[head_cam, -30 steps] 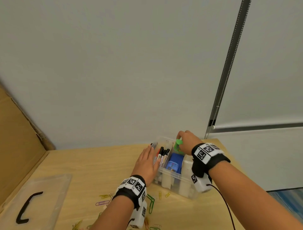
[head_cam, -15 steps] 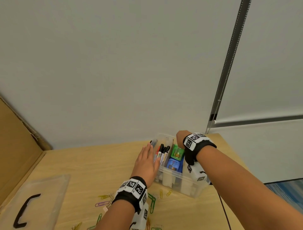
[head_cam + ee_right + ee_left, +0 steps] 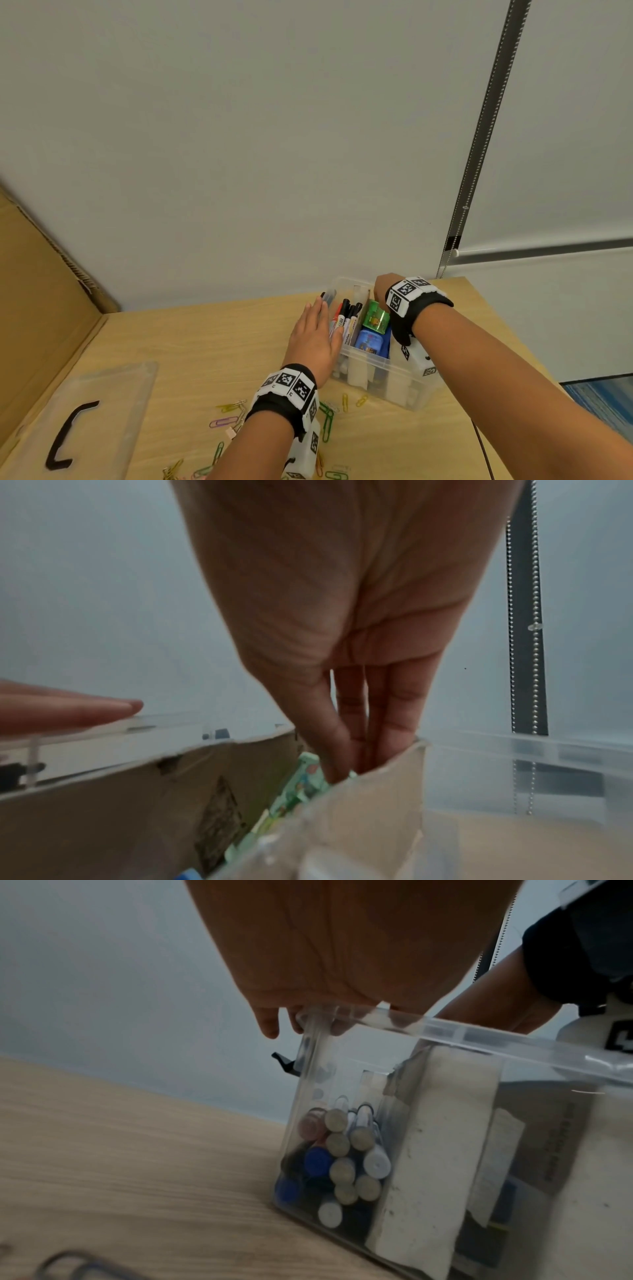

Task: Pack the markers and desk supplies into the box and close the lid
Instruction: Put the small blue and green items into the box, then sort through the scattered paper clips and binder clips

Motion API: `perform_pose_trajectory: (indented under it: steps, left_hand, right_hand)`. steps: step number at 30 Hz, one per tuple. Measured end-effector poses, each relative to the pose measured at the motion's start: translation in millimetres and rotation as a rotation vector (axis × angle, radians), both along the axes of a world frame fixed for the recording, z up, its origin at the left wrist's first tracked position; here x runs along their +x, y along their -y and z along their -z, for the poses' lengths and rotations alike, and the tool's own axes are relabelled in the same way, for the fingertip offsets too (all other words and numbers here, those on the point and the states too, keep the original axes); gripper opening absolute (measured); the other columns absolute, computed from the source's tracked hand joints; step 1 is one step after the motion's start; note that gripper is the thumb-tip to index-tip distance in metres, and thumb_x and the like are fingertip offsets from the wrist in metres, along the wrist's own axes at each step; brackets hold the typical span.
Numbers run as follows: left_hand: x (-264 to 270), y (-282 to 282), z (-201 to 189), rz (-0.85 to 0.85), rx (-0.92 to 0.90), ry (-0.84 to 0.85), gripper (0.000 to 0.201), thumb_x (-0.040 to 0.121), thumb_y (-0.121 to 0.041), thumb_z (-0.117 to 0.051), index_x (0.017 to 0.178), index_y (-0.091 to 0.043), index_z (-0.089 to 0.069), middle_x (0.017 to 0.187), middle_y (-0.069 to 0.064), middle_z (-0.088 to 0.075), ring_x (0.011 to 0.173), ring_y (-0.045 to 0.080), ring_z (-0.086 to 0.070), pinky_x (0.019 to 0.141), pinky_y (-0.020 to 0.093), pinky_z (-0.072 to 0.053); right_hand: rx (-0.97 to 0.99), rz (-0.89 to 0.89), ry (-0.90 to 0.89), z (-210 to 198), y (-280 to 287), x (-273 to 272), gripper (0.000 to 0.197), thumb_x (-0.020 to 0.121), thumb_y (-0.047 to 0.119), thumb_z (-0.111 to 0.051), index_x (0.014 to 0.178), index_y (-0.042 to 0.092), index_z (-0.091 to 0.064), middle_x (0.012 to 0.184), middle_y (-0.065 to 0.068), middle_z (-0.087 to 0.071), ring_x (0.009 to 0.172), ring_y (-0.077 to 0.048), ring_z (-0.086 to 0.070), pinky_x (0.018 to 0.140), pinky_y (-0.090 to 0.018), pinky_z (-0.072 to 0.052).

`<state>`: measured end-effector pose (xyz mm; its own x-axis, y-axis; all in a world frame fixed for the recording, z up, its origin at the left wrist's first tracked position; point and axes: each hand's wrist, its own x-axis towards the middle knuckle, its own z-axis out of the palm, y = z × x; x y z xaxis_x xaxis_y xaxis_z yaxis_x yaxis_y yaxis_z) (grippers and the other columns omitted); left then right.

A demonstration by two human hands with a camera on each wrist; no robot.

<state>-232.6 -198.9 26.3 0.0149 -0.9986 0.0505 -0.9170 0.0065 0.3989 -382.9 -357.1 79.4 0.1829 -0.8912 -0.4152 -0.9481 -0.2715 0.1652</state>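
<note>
A clear plastic box (image 3: 390, 387) stands on the wooden table at right. Several markers (image 3: 347, 320) stand bundled in its left compartment, and their ends show through the wall (image 3: 342, 1156). In the middle compartment a green box (image 3: 376, 317) lies behind a blue one (image 3: 369, 342). My left hand (image 3: 317, 329) lies flat, fingers straight, on the box's left rim (image 3: 514, 1039). My right hand (image 3: 382, 287) reaches down into the far end. Its thumb and fingers close on the green box (image 3: 301, 785), and a cardboard divider hides the tips.
The clear lid (image 3: 102, 394) with a black handle (image 3: 68, 435) lies at the table's left front. Coloured paper clips (image 3: 327, 423) are scattered in front of the box. A cardboard sheet (image 3: 41, 291) leans at the left, and a wall stands close behind.
My right hand has brought the green box down from above the rim into the middle compartment and stays on it. My left hand has kept its place on the rim.
</note>
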Motion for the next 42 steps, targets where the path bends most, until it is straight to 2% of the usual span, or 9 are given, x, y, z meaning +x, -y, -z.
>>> perform_pose_trajectory:
  steps: [2, 8, 14, 18, 22, 25, 29, 35, 42]
  left_hand:
    - [0, 0, -1, -0.001, 0.010, 0.000, 0.062, 0.099, -0.047, -0.015, 0.152, -0.018, 0.001, 0.160, -0.003, 0.006, 0.147, 0.014, 0.007, 0.122, 0.035, -0.005]
    - [-1, 1, -2, 0.000, 0.031, 0.011, 0.062, 0.099, -0.047, -0.014, 0.152, -0.018, 0.001, 0.160, -0.003, 0.007, 0.147, 0.014, 0.007, 0.122, 0.036, -0.005]
    - [7, -6, -15, 0.080, 0.087, -0.095, 0.059, 0.099, -0.049, -0.015, 0.150, -0.024, 0.004, 0.160, -0.002, 0.009, 0.147, 0.012, 0.006, 0.122, 0.035, -0.005]
    - [44, -32, -27, 0.042, 0.009, -0.280, 0.055, 0.101, -0.041, -0.022, 0.151, -0.025, -0.006, 0.158, -0.008, -0.006, 0.146, 0.008, -0.008, 0.120, 0.029, -0.009]
    - [105, -70, -15, -0.083, -0.049, -0.242, 0.041, 0.101, -0.019, -0.037, 0.142, -0.018, -0.039, 0.148, 0.002, -0.040, 0.136, 0.016, -0.036, 0.115, 0.031, -0.027]
    - [141, -97, 4, -0.137, 0.114, -0.101, 0.039, 0.099, -0.015, -0.041, 0.137, -0.020, -0.046, 0.143, 0.002, -0.046, 0.131, 0.019, -0.042, 0.110, 0.030, -0.032]
    - [157, -113, 29, -0.119, 0.339, 0.029, 0.046, 0.096, -0.022, -0.048, 0.142, -0.024, -0.039, 0.147, 0.001, -0.040, 0.132, 0.019, -0.040, 0.110, 0.029, -0.032]
    - [152, -108, 38, -0.060, 0.415, 0.124, 0.056, 0.095, -0.033, -0.050, 0.146, -0.025, -0.031, 0.147, 0.002, -0.035, 0.131, 0.023, -0.038, 0.109, 0.032, -0.035]
    - [142, -110, 35, -0.002, 0.376, 0.129, 0.029, 0.087, -0.034, -0.061, 0.115, -0.026, -0.057, 0.116, -0.001, -0.049, 0.108, 0.019, -0.053, 0.095, 0.035, -0.046]
  right_hand:
    - [0.009, 0.011, 0.052, 19, 27, -1, 0.042, 0.070, 0.023, -0.077, 0.108, 0.009, -0.067, 0.115, -0.010, -0.066, 0.092, -0.029, -0.063, 0.088, -0.038, -0.053]
    - [0.012, -0.118, 0.037, 75, 83, -12, 0.053, 0.062, 0.027, -0.075, 0.113, 0.019, -0.066, 0.107, -0.003, -0.068, 0.090, -0.027, -0.066, 0.085, -0.041, -0.056]
    - [-0.072, 0.005, 0.270, -23, -38, -7, 0.035, 0.089, 0.012, -0.056, 0.123, 0.006, -0.059, 0.127, -0.011, -0.059, 0.114, -0.029, -0.058, 0.098, -0.037, -0.047]
    - [-0.188, -0.019, 0.560, -46, -94, -19, 0.036, 0.095, 0.014, -0.045, 0.130, 0.012, -0.055, 0.135, -0.009, -0.054, 0.121, -0.025, -0.052, 0.101, -0.033, -0.042]
    - [-0.416, -0.160, 0.878, -40, -153, -21, 0.027, 0.095, 0.015, -0.048, 0.119, 0.014, -0.060, 0.117, -0.001, -0.058, 0.105, -0.017, -0.056, 0.090, -0.027, -0.044]
    - [-0.417, -0.241, 0.988, -16, -186, -11, 0.016, 0.093, 0.013, -0.050, 0.103, 0.017, -0.063, 0.098, 0.005, -0.059, 0.089, -0.011, -0.056, 0.081, -0.024, -0.047]
    - [-0.237, -0.213, 0.832, 31, -202, 1, 0.015, 0.093, 0.017, -0.050, 0.096, 0.015, -0.064, 0.097, 0.000, -0.062, 0.087, -0.015, -0.059, 0.074, -0.022, -0.045]
    - [0.011, -0.033, 0.378, 87, -204, 17, 0.038, 0.094, 0.016, -0.042, 0.131, 0.007, -0.044, 0.132, -0.011, -0.041, 0.121, -0.028, -0.046, 0.099, -0.034, -0.041]
    - [-0.081, -0.421, 0.441, 100, -220, 56, 0.043, 0.093, 0.004, -0.043, 0.132, 0.020, -0.047, 0.127, -0.004, -0.044, 0.115, -0.025, -0.041, 0.086, -0.037, -0.046]
